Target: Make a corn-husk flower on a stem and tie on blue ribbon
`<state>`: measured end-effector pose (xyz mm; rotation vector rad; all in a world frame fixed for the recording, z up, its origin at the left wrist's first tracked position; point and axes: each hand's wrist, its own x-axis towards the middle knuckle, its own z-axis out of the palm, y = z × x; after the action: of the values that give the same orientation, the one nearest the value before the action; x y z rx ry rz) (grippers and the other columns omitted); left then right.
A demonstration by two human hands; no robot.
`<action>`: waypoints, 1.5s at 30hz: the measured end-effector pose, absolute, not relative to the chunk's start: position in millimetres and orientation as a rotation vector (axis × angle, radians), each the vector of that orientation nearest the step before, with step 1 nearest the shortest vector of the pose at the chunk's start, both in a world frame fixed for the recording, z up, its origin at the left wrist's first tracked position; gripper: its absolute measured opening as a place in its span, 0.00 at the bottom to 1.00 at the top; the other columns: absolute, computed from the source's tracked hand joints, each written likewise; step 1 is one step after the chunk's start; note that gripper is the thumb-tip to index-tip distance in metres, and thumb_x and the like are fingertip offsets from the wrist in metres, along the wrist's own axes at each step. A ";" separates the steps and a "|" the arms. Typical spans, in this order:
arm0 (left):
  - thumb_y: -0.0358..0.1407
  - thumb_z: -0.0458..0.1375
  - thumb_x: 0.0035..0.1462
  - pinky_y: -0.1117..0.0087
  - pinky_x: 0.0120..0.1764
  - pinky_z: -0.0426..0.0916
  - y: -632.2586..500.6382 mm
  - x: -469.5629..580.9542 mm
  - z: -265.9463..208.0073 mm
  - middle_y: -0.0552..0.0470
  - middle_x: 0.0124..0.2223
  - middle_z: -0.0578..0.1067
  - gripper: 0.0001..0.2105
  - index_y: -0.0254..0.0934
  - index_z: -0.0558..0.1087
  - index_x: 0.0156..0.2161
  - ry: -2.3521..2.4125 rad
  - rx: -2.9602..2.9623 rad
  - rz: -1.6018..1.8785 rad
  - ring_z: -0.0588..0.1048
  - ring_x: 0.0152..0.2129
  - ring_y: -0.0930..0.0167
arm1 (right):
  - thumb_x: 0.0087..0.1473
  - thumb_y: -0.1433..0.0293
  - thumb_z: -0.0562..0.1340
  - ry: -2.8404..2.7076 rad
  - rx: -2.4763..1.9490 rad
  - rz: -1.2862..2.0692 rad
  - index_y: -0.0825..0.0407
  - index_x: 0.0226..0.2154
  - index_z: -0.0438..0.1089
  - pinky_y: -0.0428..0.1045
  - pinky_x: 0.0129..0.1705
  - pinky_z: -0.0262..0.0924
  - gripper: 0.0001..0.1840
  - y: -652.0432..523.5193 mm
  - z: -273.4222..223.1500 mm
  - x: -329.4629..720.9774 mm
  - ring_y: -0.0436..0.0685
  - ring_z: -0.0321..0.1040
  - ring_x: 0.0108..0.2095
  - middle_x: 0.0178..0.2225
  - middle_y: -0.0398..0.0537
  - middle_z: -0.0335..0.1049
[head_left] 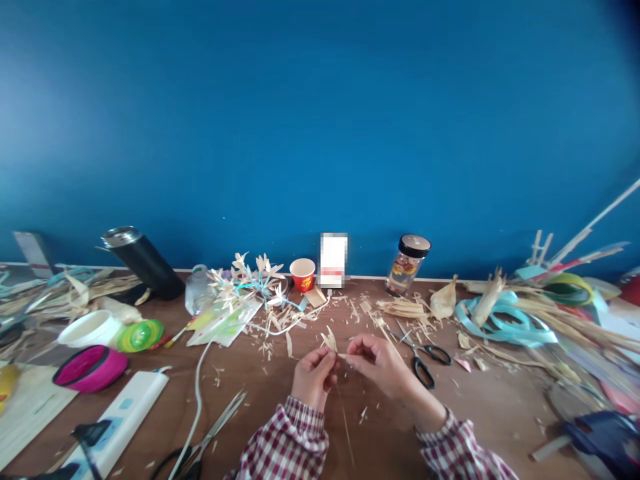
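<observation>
In the middle of the table, my left hand (311,379) is closed in a pinch on a small pale corn husk flower (329,339), its petals pointing up above the fingertips. From this hand a thin thread or wire (345,417) hangs down. My right hand (381,363) is closed beside it, thumb and forefinger pinching a narrow husk strip (342,356) that reaches the flower's base. Black-handled scissors (424,363) lie just right of my right hand. Husk scraps (289,345) are scattered around both hands.
Finished husk flowers (265,270) lie at back left near a red paper cup (303,277). A lidded glass jar (406,267) stands at the wall. Left are open scissors (217,427), a power strip (125,413) and white cable (198,383); right, blue ribbon (520,327) and a glue gun (600,437).
</observation>
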<state>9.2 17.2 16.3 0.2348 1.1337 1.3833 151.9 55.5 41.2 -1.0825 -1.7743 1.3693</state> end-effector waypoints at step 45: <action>0.38 0.66 0.37 0.83 0.12 0.50 7.4 15.5 15.0 0.52 0.20 0.72 0.12 0.30 0.72 0.23 1.022 0.565 1.000 0.66 0.15 0.80 | 0.55 0.63 0.54 -2.011 -1.060 1.301 0.51 0.39 0.66 0.44 0.26 0.52 0.12 62.8 55.7 179.8 0.49 0.57 0.24 0.26 0.41 0.64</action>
<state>15.5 7.4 15.0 0.5649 1.0224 1.0003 179.8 62.8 55.7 -1.0597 -2.0109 1.3005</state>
